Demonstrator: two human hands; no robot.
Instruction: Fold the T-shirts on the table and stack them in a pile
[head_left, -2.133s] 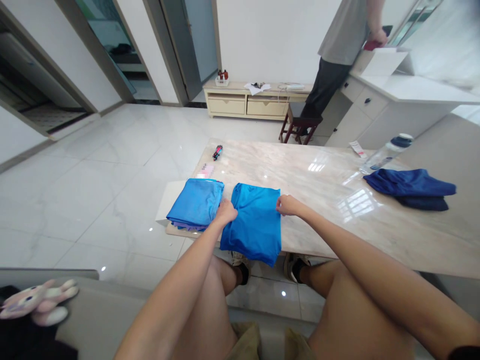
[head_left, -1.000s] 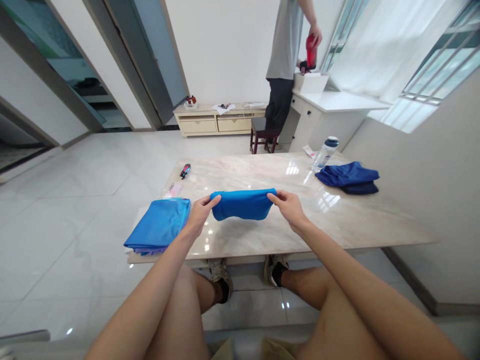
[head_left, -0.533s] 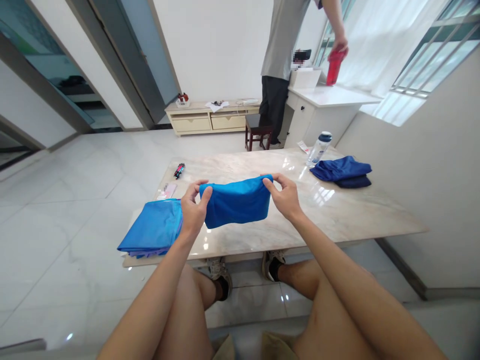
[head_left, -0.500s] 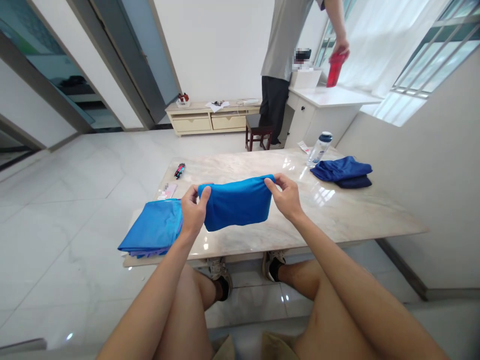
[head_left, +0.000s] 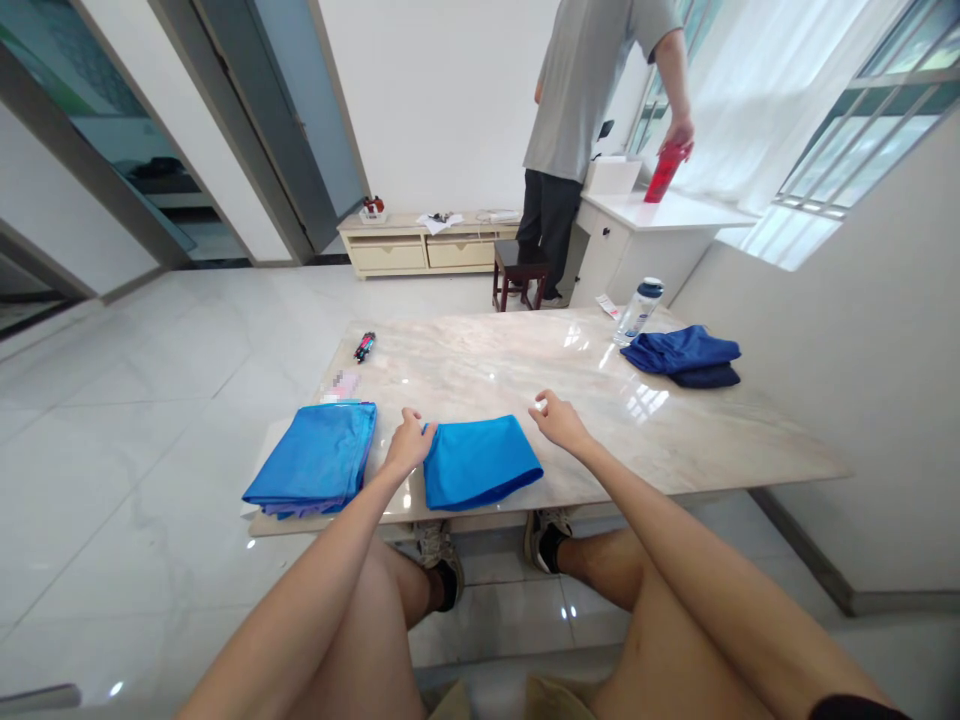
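Observation:
A folded bright blue cloth (head_left: 480, 462) lies flat on the marble-patterned table (head_left: 465, 360), near its front edge. At the cloth's upper left corner is my left hand (head_left: 409, 442), thumb and fingers apart; its thumb reaches the cloth's edge, and I cannot tell whether it presses on it. My right hand (head_left: 561, 420) hovers just off the cloth's upper right corner, fingers loosely bent and apart, with nothing in them. To the left of my left hand sits a stack of folded blue cloths (head_left: 315, 455).
Dark blue cloths (head_left: 682, 355) lie crumpled at the table's right, beside a clear bottle (head_left: 639, 310). A small dark and red object (head_left: 365, 346) rests at the far left. Beyond the table, a person (head_left: 577, 100) holds a red bottle (head_left: 663, 175) at a white desk (head_left: 660, 215), near a stool (head_left: 520, 262).
The blue cloth, held up between both hands before, now lies on the table. My right hand has let go and drawn off it. The person's red bottle has come down to the desk.

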